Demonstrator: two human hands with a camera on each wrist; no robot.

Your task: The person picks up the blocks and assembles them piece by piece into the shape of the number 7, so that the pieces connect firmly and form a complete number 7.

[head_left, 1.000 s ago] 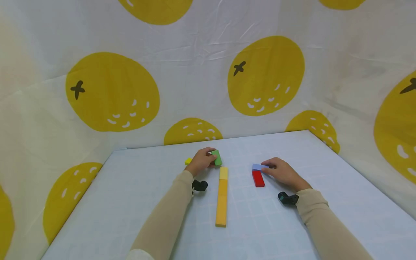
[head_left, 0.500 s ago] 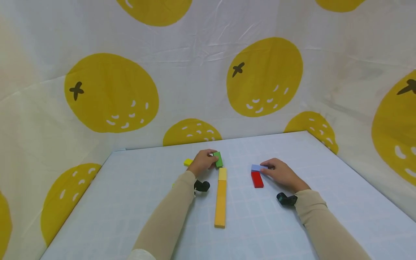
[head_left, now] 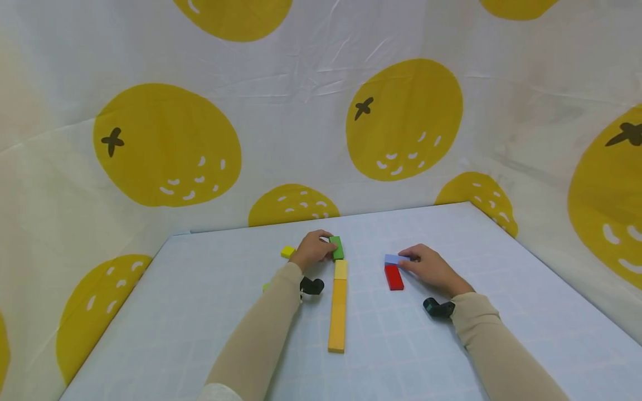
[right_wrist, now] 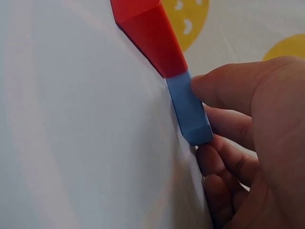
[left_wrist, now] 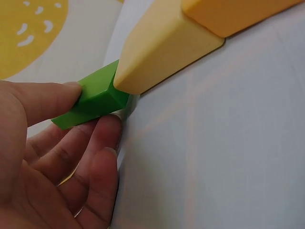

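My left hand [head_left: 311,250] pinches a green block [head_left: 336,248] between thumb and fingers at the far end of a straight row. In the left wrist view the green block's near end meets the pale yellow block [left_wrist: 162,47]. Orange blocks [head_left: 337,317] continue that row towards me. On the right, my right hand [head_left: 432,270] pinches a light blue block [head_left: 393,259] lying crosswise at the far end of a red block [head_left: 394,278]. The right wrist view has the blue block touching the red one, thumb on one side and fingers beyond.
A bright yellow block [head_left: 288,252] lies left of my left hand. Part of a lime-green block [head_left: 266,287] shows beside the left sleeve, which hides the rest. The white table [head_left: 165,312] ends at a fruit-print cloth [head_left: 296,139] behind and at the sides.
My left hand has brought the green block down and lined it up against the pale yellow block. My right hand keeps its hold on the blue block at nearly the same spot.
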